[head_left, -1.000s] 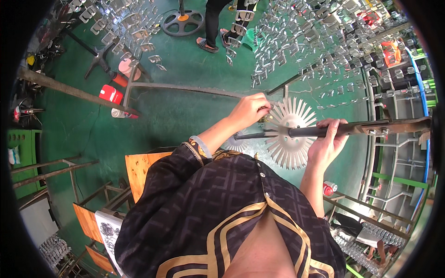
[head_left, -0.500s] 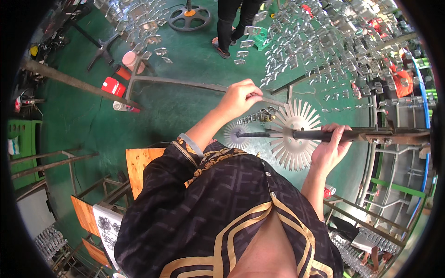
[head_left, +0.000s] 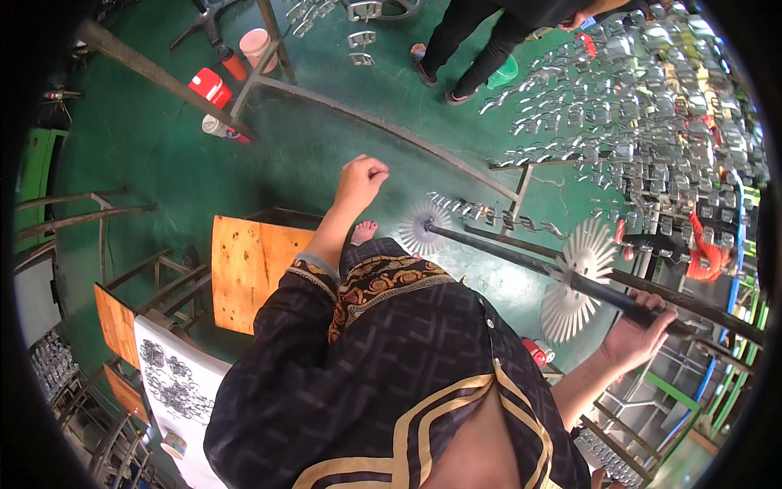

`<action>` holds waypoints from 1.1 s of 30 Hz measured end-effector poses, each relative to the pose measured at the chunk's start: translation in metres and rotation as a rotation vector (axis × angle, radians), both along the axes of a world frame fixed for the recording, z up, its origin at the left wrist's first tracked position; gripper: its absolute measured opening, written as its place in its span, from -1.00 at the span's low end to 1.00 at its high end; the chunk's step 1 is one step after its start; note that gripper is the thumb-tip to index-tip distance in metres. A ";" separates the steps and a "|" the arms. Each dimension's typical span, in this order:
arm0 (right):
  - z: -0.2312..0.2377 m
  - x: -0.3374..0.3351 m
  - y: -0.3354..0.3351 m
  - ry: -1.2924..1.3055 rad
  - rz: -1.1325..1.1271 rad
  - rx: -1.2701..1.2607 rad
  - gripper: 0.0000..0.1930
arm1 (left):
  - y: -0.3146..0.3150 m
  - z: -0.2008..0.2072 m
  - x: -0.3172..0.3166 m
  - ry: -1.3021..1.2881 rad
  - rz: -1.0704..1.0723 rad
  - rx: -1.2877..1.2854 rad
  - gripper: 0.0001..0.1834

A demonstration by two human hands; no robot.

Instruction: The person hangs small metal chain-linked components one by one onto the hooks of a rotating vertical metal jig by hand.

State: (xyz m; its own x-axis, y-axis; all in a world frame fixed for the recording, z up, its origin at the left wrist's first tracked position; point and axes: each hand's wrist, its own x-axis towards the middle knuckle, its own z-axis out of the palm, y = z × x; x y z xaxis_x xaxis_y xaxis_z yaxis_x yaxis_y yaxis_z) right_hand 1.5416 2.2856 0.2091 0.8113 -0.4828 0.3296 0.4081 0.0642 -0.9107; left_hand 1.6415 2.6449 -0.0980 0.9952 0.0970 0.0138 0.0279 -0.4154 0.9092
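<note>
My right hand [head_left: 639,336] is wrapped round a dark pole [head_left: 513,257] that reaches down and away to the left. Close to that hand, a pale disc with a slotted, toothed rim [head_left: 580,281] is fixed on the pole. A second, similar disc [head_left: 424,228] sits at the pole's lower end. My left hand [head_left: 361,181] is raised over the green floor, well apart from the pole. Its fingertips are pinched together, and whatever may be between them is hidden or too small to name. My bare foot [head_left: 364,232] shows below it.
Many shiny metal parts [head_left: 635,90] hang in rows at the right. A person in black trousers [head_left: 481,45] stands at the far side. A metal frame [head_left: 391,130] crosses the floor. At left are a wooden board [head_left: 252,273] and a white sheet with small black pieces [head_left: 175,379].
My left hand has moved left, away from the toothed disc. My right hand and the pole appear further right and lower, with the pole slanting more. The whole view has turned.
</note>
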 end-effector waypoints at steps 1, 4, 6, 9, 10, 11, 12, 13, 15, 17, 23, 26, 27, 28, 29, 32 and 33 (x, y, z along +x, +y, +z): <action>0.006 0.000 -0.002 0.020 -0.031 -0.038 -0.77 | 0.007 -0.012 -0.007 0.050 0.015 0.027 -0.89; 0.024 -0.009 -0.004 0.044 -0.070 -0.052 -0.76 | 0.025 -0.040 -0.028 0.197 0.004 0.126 -0.87; 0.033 -0.012 -0.009 0.064 -0.037 -0.052 -0.77 | 0.037 -0.056 -0.044 0.285 -0.005 0.214 -0.86; 0.043 -0.016 -0.010 0.095 0.020 -0.052 -0.77 | 0.054 -0.085 -0.065 0.423 -0.012 0.272 -0.84; 0.046 -0.017 -0.011 0.100 0.034 -0.051 -0.77 | 0.060 -0.091 -0.071 0.467 -0.021 0.298 -0.84; 0.049 -0.018 -0.010 0.104 0.047 -0.050 -0.78 | 0.065 -0.094 -0.075 0.473 -0.023 0.296 -0.83; 0.050 -0.019 -0.010 0.109 0.024 -0.060 -0.77 | 0.068 -0.096 -0.078 0.481 -0.026 0.310 -0.82; 0.052 -0.020 -0.009 0.114 0.000 -0.071 -0.77 | 0.071 -0.097 -0.079 0.490 -0.030 0.325 -0.82; 0.056 -0.023 -0.010 0.119 -0.048 -0.080 -0.76 | 0.072 -0.095 -0.079 0.506 -0.037 0.323 -0.82; 0.060 -0.025 -0.010 0.132 -0.039 -0.077 -0.76 | 0.071 -0.093 -0.076 0.519 -0.042 0.291 -0.81; 0.069 -0.031 -0.012 0.132 -0.033 -0.079 -0.77 | 0.072 -0.100 -0.073 0.614 -0.126 0.320 -0.81; 0.071 -0.034 -0.011 0.123 -0.085 -0.080 -0.77 | 0.070 -0.096 -0.072 0.612 -0.125 0.330 -0.81; 0.071 -0.035 -0.012 0.116 -0.071 -0.072 -0.77 | 0.069 -0.097 -0.073 0.582 -0.133 0.322 -0.81; 0.070 -0.037 -0.013 0.109 -0.058 -0.064 -0.77 | 0.068 -0.100 -0.075 0.551 -0.143 0.314 -0.82; 0.068 -0.036 -0.009 0.102 -0.071 -0.054 -0.77 | 0.065 -0.101 -0.071 0.510 -0.160 0.304 -0.82; 0.060 -0.028 0.009 0.061 0.004 -0.069 -0.76 | 0.029 -0.059 -0.047 0.363 -0.176 0.154 -0.83; 0.058 -0.027 0.009 0.054 0.022 -0.082 -0.77 | 0.011 -0.035 -0.035 0.272 -0.232 0.114 -0.84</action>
